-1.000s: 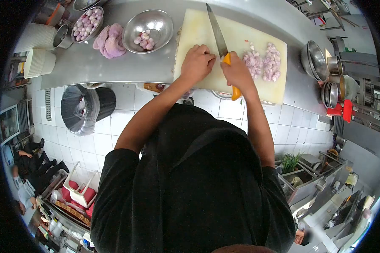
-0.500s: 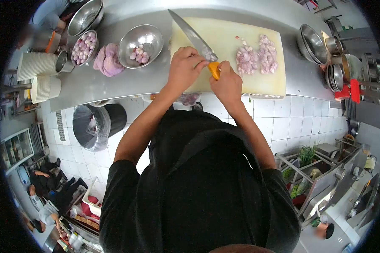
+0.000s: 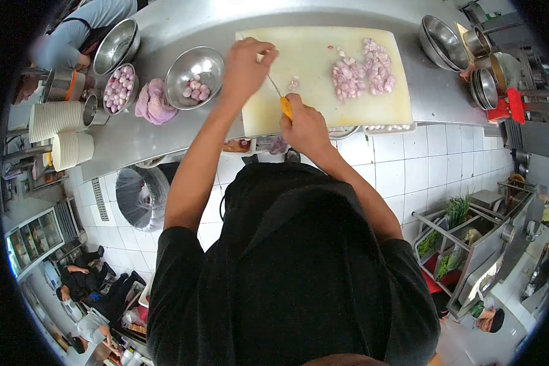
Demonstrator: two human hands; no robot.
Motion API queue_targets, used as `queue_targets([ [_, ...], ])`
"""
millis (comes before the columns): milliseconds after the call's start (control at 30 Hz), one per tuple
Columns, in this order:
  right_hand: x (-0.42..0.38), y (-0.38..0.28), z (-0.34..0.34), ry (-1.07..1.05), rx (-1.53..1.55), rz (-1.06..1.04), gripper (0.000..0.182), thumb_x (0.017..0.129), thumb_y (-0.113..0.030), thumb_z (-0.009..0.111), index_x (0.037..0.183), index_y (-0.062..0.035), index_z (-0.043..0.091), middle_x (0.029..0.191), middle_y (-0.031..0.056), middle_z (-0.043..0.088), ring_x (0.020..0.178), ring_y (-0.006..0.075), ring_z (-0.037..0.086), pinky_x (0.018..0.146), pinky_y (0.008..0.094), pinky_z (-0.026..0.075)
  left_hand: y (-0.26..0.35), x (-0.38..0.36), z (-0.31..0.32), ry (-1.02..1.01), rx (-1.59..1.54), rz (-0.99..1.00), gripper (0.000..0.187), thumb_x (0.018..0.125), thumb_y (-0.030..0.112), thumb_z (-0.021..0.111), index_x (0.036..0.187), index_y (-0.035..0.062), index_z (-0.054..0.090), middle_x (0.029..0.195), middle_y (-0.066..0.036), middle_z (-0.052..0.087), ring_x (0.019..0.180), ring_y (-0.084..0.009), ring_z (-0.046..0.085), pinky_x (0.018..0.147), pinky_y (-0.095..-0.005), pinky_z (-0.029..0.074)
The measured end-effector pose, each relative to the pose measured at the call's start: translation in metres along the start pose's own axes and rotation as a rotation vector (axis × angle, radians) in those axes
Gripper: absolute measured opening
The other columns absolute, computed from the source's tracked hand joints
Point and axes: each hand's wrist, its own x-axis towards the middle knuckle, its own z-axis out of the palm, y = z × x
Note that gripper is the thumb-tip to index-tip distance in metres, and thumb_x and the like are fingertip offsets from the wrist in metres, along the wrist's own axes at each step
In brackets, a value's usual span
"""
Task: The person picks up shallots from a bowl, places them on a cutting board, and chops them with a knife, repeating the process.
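Note:
My right hand (image 3: 308, 128) is wrapped round the yellow handle (image 3: 286, 108) of a kitchen knife, whose blade (image 3: 275, 86) is seen nearly edge-on, pointing away and to the left. Towards the blade's far end, the curled fingers of my left hand (image 3: 245, 67) close about it and hide the tip. Beneath lies a pale cutting board (image 3: 323, 46). A few chopped bits (image 3: 294, 83) rest on it beside the blade. Two heaps of cut shallots, a nearer one (image 3: 348, 79) and another (image 3: 379, 68), sit on the board's right half.
Left of the board are a steel bowl (image 3: 177, 76) with several peeled shallots, a crumpled pink cloth (image 3: 154, 102) and a fuller shallot bowl (image 3: 128, 105). Stacked tubs (image 3: 72, 150) stand near the edge. Steel bowls (image 3: 443, 43) are at right. A lined bin (image 3: 128, 198) stands below; a person's sleeve (image 3: 110, 12) shows top left.
My left hand has moved up and left along the blade, away from the handle. My right hand and the knife have shifted left and nearer me; the blade has turned edge-on. The view has shifted slightly.

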Motion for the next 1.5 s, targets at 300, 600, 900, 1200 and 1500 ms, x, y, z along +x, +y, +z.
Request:
queue_targets([
  [300,0.001,0.059,-0.013,0.075,0.155,0.222,0.034,0.092,-0.017,0.063,0.123,-0.0054,0.054,0.084,0.0229,0.068,0.073,0.0373,0.069,0.068,0.0449,0.053,-0.050,-0.049,-0.083,0.126,-0.145,-0.309,0.016,0.085,0.011,0.077,0.098,0.0006,0.076,0.086,-0.008,0.072,0.073,-0.0127,0.064,0.067,-0.0261,0.050],
  [600,0.014,0.062,-0.065,0.138,0.102,0.226,0.032,0.095,-0.014,0.060,0.125,-0.0033,0.053,0.087,0.0227,0.067,0.077,0.0351,0.067,0.071,0.0436,0.052,-0.141,-0.070,-0.104,-0.170,0.061,-0.263,0.028,0.079,0.014,0.078,0.106,0.0059,0.076,0.099,-0.010,0.074,0.084,-0.0199,0.069,0.078,-0.0308,0.054],
  [900,0.007,0.037,-0.033,0.030,0.012,0.192,0.033,0.091,-0.012,0.057,0.120,-0.0039,0.047,0.081,0.0294,0.066,0.079,0.0501,0.065,0.072,0.0572,0.051,-0.162,-0.046,-0.051,-0.589,0.325,-0.118,0.027,0.082,0.011,0.062,0.104,0.0093,0.077,0.106,-0.018,0.070,0.100,-0.0360,0.066,0.092,-0.0446,0.052],
  [1200,0.011,0.041,-0.022,-0.012,-0.107,0.184,0.034,0.089,-0.012,0.055,0.120,-0.0033,0.044,0.078,0.0287,0.066,0.076,0.0493,0.065,0.071,0.0585,0.051,-0.158,-0.039,-0.043,-0.559,0.364,-0.178,0.027,0.079,0.008,0.062,0.101,0.0098,0.077,0.106,-0.019,0.068,0.103,-0.0387,0.065,0.093,-0.0475,0.051],
  [1500,0.012,0.043,-0.019,-0.049,-0.111,0.203,0.036,0.091,-0.012,0.054,0.124,-0.0051,0.043,0.077,0.0296,0.064,0.077,0.0496,0.064,0.072,0.0591,0.049,-0.158,-0.032,-0.044,-0.522,0.366,-0.281,0.024,0.077,0.009,0.065,0.097,0.0074,0.078,0.094,-0.022,0.072,0.089,-0.0373,0.070,0.085,-0.0450,0.056],
])
